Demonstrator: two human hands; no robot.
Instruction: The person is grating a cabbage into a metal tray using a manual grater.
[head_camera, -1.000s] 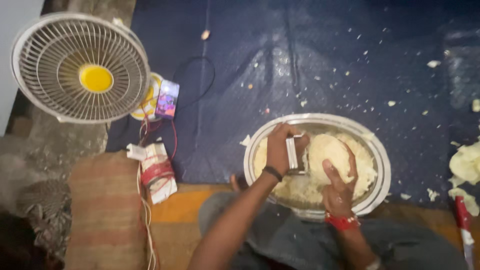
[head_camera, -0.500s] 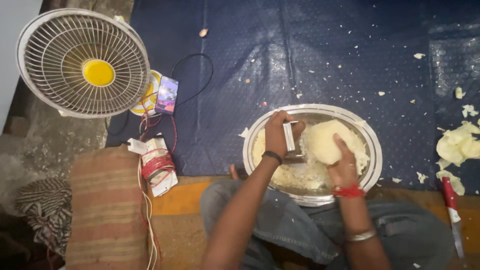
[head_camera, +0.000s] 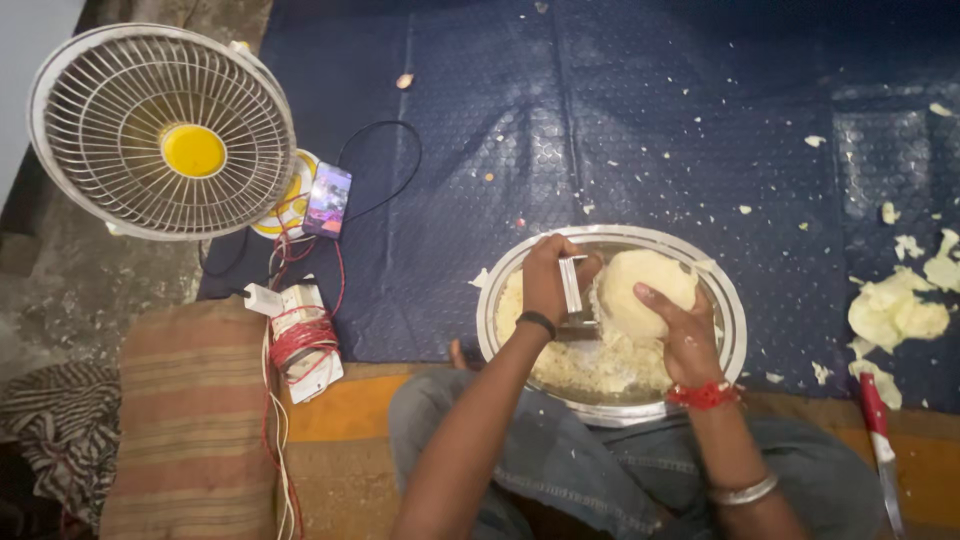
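Observation:
A round steel tray (head_camera: 727, 300) sits on a dark blue mat in front of my knees, with a heap of pale shredded cabbage (head_camera: 590, 362) in it. My left hand (head_camera: 548, 280) grips a small metal grater (head_camera: 572, 290) that stands upright in the tray. My right hand (head_camera: 685, 335) holds a pale cabbage head (head_camera: 640, 285) pressed against the grater's right side. A black band is on my left wrist, a red thread and a metal bangle on my right.
A white table fan (head_camera: 165, 135) stands at the left, with a phone (head_camera: 328, 198) and a power strip wound in red wire (head_camera: 300, 335) near it. A striped cushion (head_camera: 190, 420) lies lower left. Cabbage leaves (head_camera: 895, 315) and a red-handled knife (head_camera: 878, 440) lie at the right.
The view has shifted a little, so the tray sits more to the right. Both hands keep their grip, with the cabbage still against the grater.

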